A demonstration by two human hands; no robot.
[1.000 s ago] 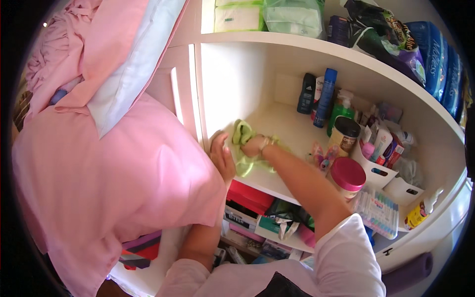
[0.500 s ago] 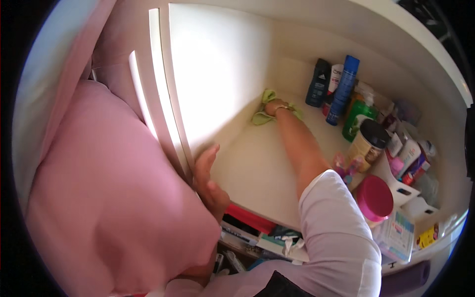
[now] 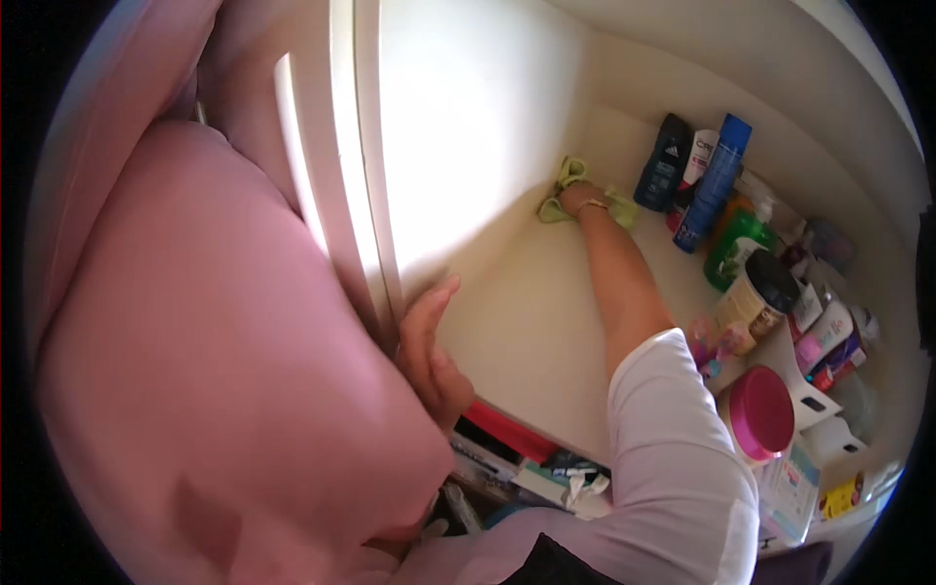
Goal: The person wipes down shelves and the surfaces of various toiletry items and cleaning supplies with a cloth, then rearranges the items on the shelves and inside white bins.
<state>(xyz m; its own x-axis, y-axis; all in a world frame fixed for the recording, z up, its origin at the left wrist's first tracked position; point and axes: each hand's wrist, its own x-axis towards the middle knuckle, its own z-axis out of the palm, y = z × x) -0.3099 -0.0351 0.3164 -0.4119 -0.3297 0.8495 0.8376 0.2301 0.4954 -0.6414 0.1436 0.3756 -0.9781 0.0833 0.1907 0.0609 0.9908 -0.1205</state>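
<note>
A light green cloth (image 3: 620, 207) lies bunched on the white shelf (image 3: 507, 322), in the far corner by the brightly lit side wall. My right hand (image 3: 582, 198) presses down on it, with cloth showing on both sides of the fingers. Nearer to me, my left hand (image 3: 434, 361) is by the shelf's front left corner, beside the pale upright edge panel (image 3: 363, 175). Its fingers are stretched out and slightly bent, and nothing is in them. Part of its wrist is hidden behind pink fabric (image 3: 244, 341).
Along the right stand a dark bottle (image 3: 665, 161), a blue spray can (image 3: 715, 183), a green pump bottle (image 3: 738, 252), a black-lidded jar (image 3: 756, 297) and a pink-lidded tub (image 3: 760, 414). White bins (image 3: 814, 400) hold tubes. Below the shelf's front edge, a lower compartment holds boxes (image 3: 546, 483).
The whole view has shifted, so the shelf and its bottles appear farther right. My right hand is still on the cloth, now closer to the dark bottle. My left hand keeps its place by the panel.
</note>
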